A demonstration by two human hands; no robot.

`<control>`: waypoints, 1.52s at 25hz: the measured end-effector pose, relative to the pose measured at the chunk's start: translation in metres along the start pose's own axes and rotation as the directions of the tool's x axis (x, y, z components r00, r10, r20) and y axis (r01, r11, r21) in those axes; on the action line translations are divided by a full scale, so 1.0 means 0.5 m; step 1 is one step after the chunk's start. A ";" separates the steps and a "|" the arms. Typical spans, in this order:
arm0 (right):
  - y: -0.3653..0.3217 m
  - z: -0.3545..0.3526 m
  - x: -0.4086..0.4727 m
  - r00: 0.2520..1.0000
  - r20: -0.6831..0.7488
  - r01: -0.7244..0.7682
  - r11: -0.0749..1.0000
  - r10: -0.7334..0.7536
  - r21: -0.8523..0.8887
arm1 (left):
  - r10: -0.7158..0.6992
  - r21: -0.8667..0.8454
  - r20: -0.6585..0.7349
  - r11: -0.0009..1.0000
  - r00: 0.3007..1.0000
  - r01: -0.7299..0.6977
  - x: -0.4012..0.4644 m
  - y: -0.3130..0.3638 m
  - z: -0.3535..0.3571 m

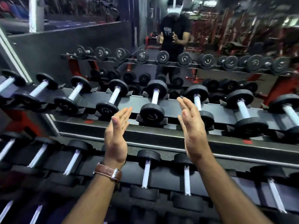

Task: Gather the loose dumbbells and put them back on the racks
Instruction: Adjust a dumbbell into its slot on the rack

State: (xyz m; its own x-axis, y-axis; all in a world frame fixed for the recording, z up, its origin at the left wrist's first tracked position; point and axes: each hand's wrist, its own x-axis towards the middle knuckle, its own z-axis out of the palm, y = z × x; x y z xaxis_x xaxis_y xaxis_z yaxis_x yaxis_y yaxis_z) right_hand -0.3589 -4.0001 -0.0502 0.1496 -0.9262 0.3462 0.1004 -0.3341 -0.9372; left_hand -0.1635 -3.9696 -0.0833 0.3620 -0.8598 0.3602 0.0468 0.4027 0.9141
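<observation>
the left hand (116, 135) and right hand (192, 126) are up with flat fingers, palms facing each other, holding nothing, above the dumbbells (152, 102) sitting on the rack (178, 136).

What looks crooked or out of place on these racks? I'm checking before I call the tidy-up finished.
Nothing stands out. The dumbbells on the upper rack and lower rack sit in their cradles, handles parallel. Both hands, left hand and right hand, are open and hold nothing.

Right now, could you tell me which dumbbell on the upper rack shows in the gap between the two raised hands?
The dumbbell whose front plate sits between the left hand and right hand; its neighbours lie outside the hands or are partly hidden by the right hand.
</observation>
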 end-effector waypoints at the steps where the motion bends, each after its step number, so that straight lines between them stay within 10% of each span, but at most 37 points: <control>1: -0.016 0.016 -0.018 1.000 -0.025 0.006 1.000 -0.006 -0.008 | 0.011 -0.011 0.030 1.000 1.000 -0.011 -0.005 0.013 -0.018; 18: -0.241 0.230 -0.542 0.814 -0.563 0.076 0.987 -0.143 -0.140 | 0.080 -0.191 0.583 0.981 0.808 0.040 -0.282 0.226 -0.215; 38: -0.496 0.366 -1.315 0.764 -0.614 0.053 0.967 -0.199 -0.248 | 0.113 -0.238 0.661 0.969 0.742 0.065 -0.983 0.520 -0.419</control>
State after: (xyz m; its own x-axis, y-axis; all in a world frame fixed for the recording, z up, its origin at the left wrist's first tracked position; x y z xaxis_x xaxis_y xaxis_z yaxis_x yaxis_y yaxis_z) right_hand -0.3020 -3.2761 -0.0376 -0.5093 -0.7484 0.4249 -0.1384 -0.4160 -0.8988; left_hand -0.1341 -3.3765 -0.0615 -0.3419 -0.8000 0.4931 0.2902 0.4092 0.8651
